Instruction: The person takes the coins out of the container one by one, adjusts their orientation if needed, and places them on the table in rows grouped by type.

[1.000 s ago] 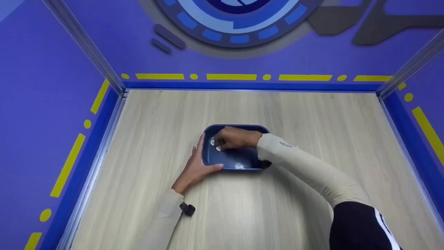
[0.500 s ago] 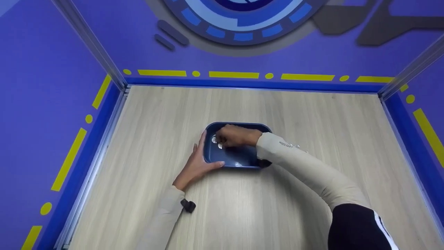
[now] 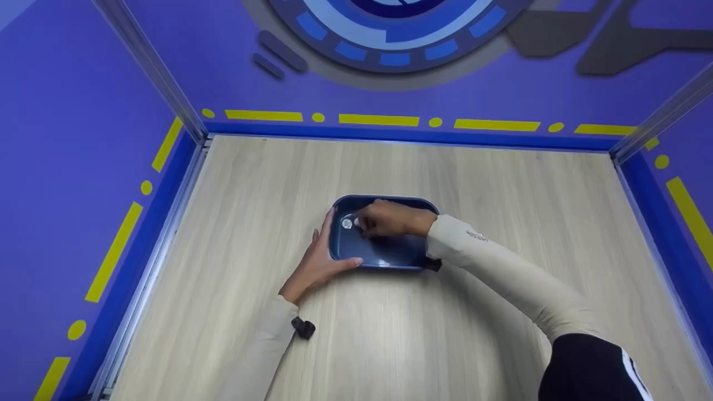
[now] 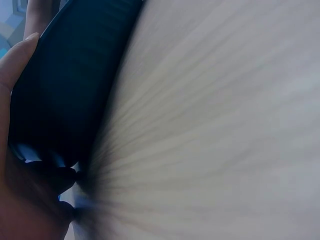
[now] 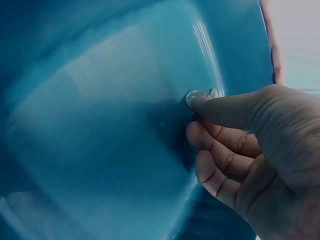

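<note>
A dark blue rectangular container (image 3: 390, 259) with rounded corners sits on the table. The left hand (image 3: 317, 262) grips its left end, thumb over the near rim, fingers along the side wall; the left wrist view shows the thumb (image 4: 20, 57) against the container's outer wall (image 4: 70, 75). Inside, the right hand (image 3: 387, 217) pinches a silver coin (image 5: 191, 97) between thumb and fingertips, the other fingers curled. Another silver coin (image 3: 347, 223) lies flat on the container floor, just left of the right fingertips. The right hand and forearm cover part of the container's far right.
The wooden tabletop (image 3: 379, 328) surrounds the container. Blue-purple printed walls (image 3: 379, 100) stand at the back and both sides, with metal corner posts (image 3: 161, 72). A small black wrist camera (image 3: 303, 328) sits on the left sleeve.
The right hand has shifted slightly right inside the container, and one coin is now at its fingertips, farther from the other coin's left edge. The left hand keeps its hold.
</note>
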A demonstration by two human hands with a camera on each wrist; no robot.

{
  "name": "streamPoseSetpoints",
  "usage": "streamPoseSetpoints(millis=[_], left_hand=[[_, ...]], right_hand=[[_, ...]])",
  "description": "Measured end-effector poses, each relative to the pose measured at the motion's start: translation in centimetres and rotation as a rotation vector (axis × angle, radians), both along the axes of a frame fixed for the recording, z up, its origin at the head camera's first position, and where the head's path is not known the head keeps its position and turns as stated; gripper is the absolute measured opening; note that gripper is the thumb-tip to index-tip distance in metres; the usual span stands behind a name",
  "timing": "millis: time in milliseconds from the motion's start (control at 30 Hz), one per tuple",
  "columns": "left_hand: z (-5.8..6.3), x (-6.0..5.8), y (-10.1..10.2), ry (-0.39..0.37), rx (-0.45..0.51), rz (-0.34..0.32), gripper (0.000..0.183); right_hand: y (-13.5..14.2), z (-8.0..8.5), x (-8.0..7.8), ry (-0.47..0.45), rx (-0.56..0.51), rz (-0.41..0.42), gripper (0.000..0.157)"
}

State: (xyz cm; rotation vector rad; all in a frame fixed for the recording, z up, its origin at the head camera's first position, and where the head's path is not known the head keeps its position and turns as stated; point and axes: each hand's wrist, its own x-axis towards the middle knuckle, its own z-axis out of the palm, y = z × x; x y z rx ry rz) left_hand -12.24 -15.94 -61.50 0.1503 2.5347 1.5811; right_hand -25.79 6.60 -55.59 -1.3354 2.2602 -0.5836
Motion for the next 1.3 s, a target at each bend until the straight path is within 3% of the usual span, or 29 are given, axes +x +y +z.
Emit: streamPoseSetpoints(millis=[833,1300], left_hand=[[0.2,0.1,0.3,-0.044,-0.01,0.031,0.138],[0.0,0.0,0.1,-0.04,-0.021,0.029,0.139]], right_hand=[[8.6,2.9,2.5,-0.031,-0.298,-0.345,0.008],[13.5,2.3,4.5,-0.128,-0.443,-0.553,0.003]])
